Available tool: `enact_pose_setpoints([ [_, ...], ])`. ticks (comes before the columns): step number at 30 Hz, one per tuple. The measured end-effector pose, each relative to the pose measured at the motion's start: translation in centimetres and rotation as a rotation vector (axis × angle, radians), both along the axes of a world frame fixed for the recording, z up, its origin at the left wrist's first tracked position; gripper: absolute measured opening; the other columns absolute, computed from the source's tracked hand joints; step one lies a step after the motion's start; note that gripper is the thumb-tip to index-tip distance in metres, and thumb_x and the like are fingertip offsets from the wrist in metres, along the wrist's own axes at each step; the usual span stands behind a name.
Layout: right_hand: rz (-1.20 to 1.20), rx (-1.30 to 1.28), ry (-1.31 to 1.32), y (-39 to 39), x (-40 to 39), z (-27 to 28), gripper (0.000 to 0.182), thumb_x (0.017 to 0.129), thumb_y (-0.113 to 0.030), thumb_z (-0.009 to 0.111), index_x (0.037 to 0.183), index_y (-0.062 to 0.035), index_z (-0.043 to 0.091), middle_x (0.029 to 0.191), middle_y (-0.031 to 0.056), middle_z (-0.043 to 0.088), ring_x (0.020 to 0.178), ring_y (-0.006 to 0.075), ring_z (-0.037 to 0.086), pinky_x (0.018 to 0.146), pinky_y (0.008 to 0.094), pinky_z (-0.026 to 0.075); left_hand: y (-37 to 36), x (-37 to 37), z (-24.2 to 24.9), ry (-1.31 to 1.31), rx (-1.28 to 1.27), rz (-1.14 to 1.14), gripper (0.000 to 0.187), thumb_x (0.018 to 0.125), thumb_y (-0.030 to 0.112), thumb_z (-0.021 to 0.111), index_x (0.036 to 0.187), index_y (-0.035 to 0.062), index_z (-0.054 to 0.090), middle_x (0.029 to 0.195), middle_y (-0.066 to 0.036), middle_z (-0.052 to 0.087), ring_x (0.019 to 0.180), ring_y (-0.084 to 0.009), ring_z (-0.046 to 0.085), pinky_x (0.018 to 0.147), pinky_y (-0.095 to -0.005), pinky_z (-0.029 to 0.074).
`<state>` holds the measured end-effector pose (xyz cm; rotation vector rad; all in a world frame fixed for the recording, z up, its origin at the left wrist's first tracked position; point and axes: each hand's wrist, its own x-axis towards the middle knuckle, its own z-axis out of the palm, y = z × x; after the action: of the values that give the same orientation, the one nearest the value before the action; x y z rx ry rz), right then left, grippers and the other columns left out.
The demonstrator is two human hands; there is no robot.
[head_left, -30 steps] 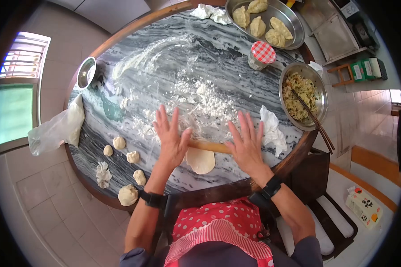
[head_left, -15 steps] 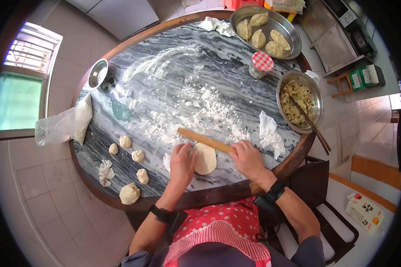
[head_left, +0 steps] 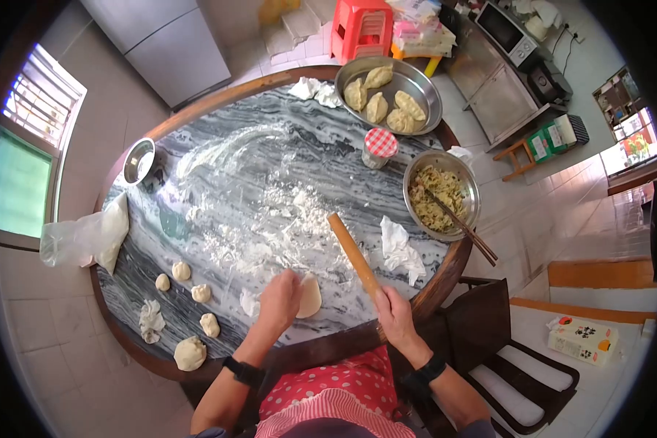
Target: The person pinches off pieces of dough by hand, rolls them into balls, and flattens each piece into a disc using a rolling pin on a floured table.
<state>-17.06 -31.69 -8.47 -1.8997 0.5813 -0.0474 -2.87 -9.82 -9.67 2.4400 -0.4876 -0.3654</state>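
My right hand (head_left: 396, 317) grips the lower end of a wooden rolling pin (head_left: 354, 252), which slants up and to the left, its far end above the floury tabletop. My left hand (head_left: 279, 301) is closed at the left edge of a flat dough wrapper (head_left: 311, 296); the hand covers part of the wrapper and its fingertips are hidden. Several small dough pieces (head_left: 201, 293) and a larger dough lump (head_left: 190, 353) lie to the left of that hand. Loose flour (head_left: 292, 219) is scattered beyond both hands.
A steel bowl of filling (head_left: 414, 212) with chopsticks (head_left: 461, 225) stands at the right. Behind it are a jar with a checked lid (head_left: 380, 146) and a pan of dumplings (head_left: 432, 98). Crumpled tissue (head_left: 400, 252), a small metal bowl (head_left: 139, 162) and a flour bag (head_left: 87, 233) are also around.
The rolling pin has come off the dough wrapper and swung steeper in my right hand. My left hand has closed over the wrapper's left edge. The camera view has shifted.
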Motion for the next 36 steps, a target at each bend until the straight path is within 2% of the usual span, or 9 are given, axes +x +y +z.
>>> enact_pose_setpoints([
  [3, -0.098, 0.138, 0.014, 0.2, -1.2, -0.4, 0.028, 0.103, -0.025, 0.051, 0.106, 0.0015, 0.06, 0.068, 0.0065, 0.058, 0.059, 0.0131, 0.056, 0.056, 0.0303, 0.045, 0.3, -0.9, 0.3, 0.274, -0.204, 0.098, 0.014, 0.088, 0.011, 0.067, 0.096, 0.0018, 0.061, 0.084, -0.016, 0.07, 0.074, -0.03, 0.068, 0.066, -0.0406, 0.053],
  [7, -0.111, 0.17, 0.032, 0.1, -1.8, 0.1, 0.028, 0.103, -0.025, 0.05, 0.105, 0.0009, 0.06, 0.068, 0.0035, 0.057, 0.058, 0.0103, 0.054, 0.055, 0.0279, 0.045, 0.3, -1.4, 0.8, 0.811, -0.64, 0.231, 0.02, 0.096, 0.01, 0.063, 0.113, -0.0009, 0.062, 0.091, -0.009, 0.073, 0.077, -0.0128, 0.068, 0.063, -0.0258, 0.053],
  [11, -0.103, 0.188, 0.018, 0.8, -1.6, 0.9, 0.026, 0.102, -0.023, 0.052, 0.106, 0.001, 0.06, 0.069, 0.0049, 0.056, 0.058, 0.0109, 0.054, 0.055, 0.0284, 0.045, 0.2, -3.4, 2.7, 0.933, -0.926, 0.456, 0.02, 0.096, 0.007, 0.062, 0.114, -0.001, 0.062, 0.095, -0.006, 0.071, 0.078, -0.0106, 0.067, 0.07, -0.0248, 0.057],
  [20, 0.474, -0.487, -0.181, 2.1, 0.1, 0.5, 0.036, 0.083, -0.017, 0.073, 0.113, -0.0039, 0.057, 0.095, 0.0114, 0.059, 0.079, 0.0313, 0.061, 0.067, 0.0406, 0.051, 5.6, -5.3, -1.8, 0.491, -0.785, 0.783, 0.023, 0.098, 0.007, 0.056, 0.12, -0.0006, 0.058, 0.112, -0.007, 0.064, 0.102, -0.0142, 0.062, 0.088, -0.0309, 0.053],
  [22, 0.597, -0.649, -0.275, 1.5, 0.6, -0.3, 0.036, 0.082, -0.018, 0.074, 0.113, -0.0053, 0.059, 0.096, 0.0094, 0.059, 0.083, 0.0285, 0.061, 0.073, 0.0389, 0.05, 5.7, -4.5, -0.7, 0.024, -0.575, 0.718, 0.034, 0.099, 0.008, 0.053, 0.131, -0.0034, 0.052, 0.127, -0.013, 0.057, 0.118, -0.0187, 0.054, 0.101, -0.0367, 0.046],
  [24, 0.648, -0.66, -0.262, 0.7, 1.1, -0.9, 0.038, 0.081, -0.019, 0.075, 0.114, -0.0061, 0.06, 0.098, 0.0085, 0.059, 0.086, 0.0275, 0.06, 0.075, 0.0379, 0.049, 5.9, -4.2, -0.2, -0.023, -0.458, 0.564, 0.047, 0.098, 0.013, 0.056, 0.14, -0.003, 0.044, 0.146, -0.022, 0.041, 0.138, -0.0313, 0.038, 0.113, -0.0491, 0.031],
  [26, 0.701, -0.667, -0.256, 0.4, 1.5, -1.7, 0.041, 0.08, -0.02, 0.075, 0.116, -0.0069, 0.061, 0.1, 0.0076, 0.059, 0.089, 0.0265, 0.059, 0.077, 0.037, 0.048, 5.5, -4.3, -1.4, -0.215, 0.219, 0.011, 0.059, 0.095, 0.021, 0.061, 0.145, -0.0007, 0.039, 0.154, -0.026, 0.028, 0.145, -0.0428, 0.025, 0.116, -0.0587, 0.019],
  [31, 0.673, -0.785, -0.305, 0.5, 2.5, -2.0, 0.051, 0.079, -0.021, 0.076, 0.127, -0.0101, 0.06, 0.116, 0.0083, 0.058, 0.101, 0.0267, 0.056, 0.085, 0.0403, 0.044, 4.6, -4.5, -1.9, -0.038, 0.281, -0.19, 0.107, 0.085, 0.058, 0.064, 0.152, -0.0072, 0.013, 0.159, -0.032, 0.009, 0.147, -0.0509, 0.006, 0.114, -0.0676, 0.006],
  [36, 0.581, -0.876, -0.277, 0.7, 5.4, -2.5, 0.058, 0.078, -0.018, 0.075, 0.133, -0.0107, 0.057, 0.13, 0.0109, 0.053, 0.113, 0.0282, 0.052, 0.093, 0.0437, 0.039, 3.0, -2.1, -1.5, -0.064, 0.337, -0.173, 0.116, 0.08, 0.069, 0.061, 0.153, -0.0064, 0.013, 0.159, -0.033, 0.006, 0.146, -0.0534, 0.002, 0.112, -0.0696, 0.005],
])
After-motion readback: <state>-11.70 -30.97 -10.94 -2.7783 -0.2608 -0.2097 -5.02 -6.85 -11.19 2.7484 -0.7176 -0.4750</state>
